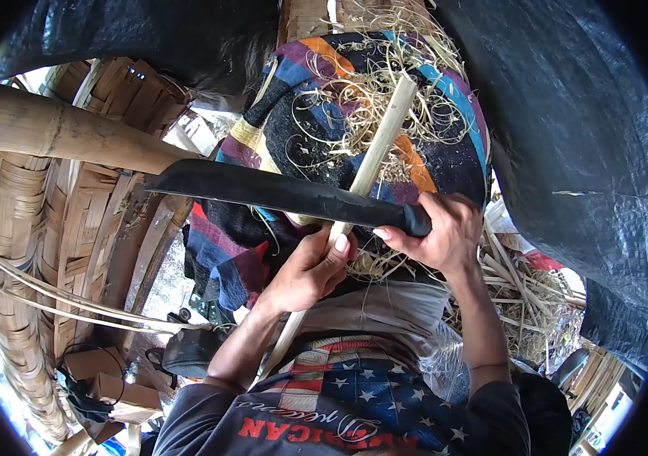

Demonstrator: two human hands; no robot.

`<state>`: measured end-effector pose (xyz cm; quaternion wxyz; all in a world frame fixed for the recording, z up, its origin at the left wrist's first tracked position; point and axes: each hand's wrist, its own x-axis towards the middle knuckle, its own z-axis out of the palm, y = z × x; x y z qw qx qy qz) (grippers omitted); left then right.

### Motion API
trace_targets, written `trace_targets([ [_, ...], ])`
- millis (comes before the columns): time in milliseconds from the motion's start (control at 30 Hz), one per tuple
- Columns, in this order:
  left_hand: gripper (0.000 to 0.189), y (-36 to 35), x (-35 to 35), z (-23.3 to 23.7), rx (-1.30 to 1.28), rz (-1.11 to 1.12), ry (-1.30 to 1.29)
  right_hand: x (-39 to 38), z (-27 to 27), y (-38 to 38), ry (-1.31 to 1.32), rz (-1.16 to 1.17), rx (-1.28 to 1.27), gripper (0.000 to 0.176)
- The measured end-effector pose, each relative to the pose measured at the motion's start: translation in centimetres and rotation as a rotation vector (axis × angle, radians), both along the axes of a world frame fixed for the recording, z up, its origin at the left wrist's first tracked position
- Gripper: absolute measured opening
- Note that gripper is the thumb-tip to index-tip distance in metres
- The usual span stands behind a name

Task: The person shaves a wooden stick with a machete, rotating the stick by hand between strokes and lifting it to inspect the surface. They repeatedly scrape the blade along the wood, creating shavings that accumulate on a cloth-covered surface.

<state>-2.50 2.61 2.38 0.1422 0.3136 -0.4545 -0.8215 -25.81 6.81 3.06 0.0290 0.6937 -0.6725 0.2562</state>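
- Stick [381,137] of pale bamboo lay over the striped cloth [232,258]. It ran from the cloth's near edge, by the person's waist, up and rightward to its far edge, and the free end pointed away from the body.
- The left hand [305,273] was closed around the stick's middle, fingers wrapped and thumb laid along the shaft. That grip was pressed tight on the wood, and the lower end passed out beneath the wrist toward the shirt.
- The right hand [445,228] was clenched on the handle of the machete [263,190], so only the handle's end showed.
- The machete's long axis ran nearly level. Its handle was at the right and its tip pointed toward the cloth's left edge, so it crossed the stick close to square.
- The crossing sat just beyond the left thumb. The blade therefore lay on the far side of that grip, and the stick's free length stretched on from it, up and right.
- The left hand was the nearer to the crossing, and the right hand sat just to its right.
- Whether the edge bit into the wood or only rested on it could not be told.
- Pale curled shavings [339,114] lay thick on the cloth's far half, around the stick's upper end.
- Woven baskets [88,228] and a thick bamboo pole [50,129] stood beyond the cloth's left edge, and a black tarp [567,114] hung beyond its right.
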Motion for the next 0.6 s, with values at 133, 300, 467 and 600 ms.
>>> trace_targets([
  [133, 0.034, -0.1, -0.2, 0.2, -0.020, -0.014, -0.015, 0.4, -0.2, -0.2, -0.012, -0.004, -0.010, 0.071],
  [300, 0.036, 0.6, -0.5, -0.2, -0.086, 0.022, -0.042, -1.0, -1.5, -0.9, 0.058, 0.074, -0.070, 0.073],
  [467, 0.036, 0.5, -0.8, -0.2, -0.045, -0.012, -0.080, -2.3, -1.9, -1.0, 0.133, 0.118, -0.098, 0.075],
  [600, 0.035, 0.5, -1.1, -0.2, -0.046, -0.015, -0.075, -2.7, -2.1, -1.2, 0.120, 0.105, -0.146, 0.075],
])
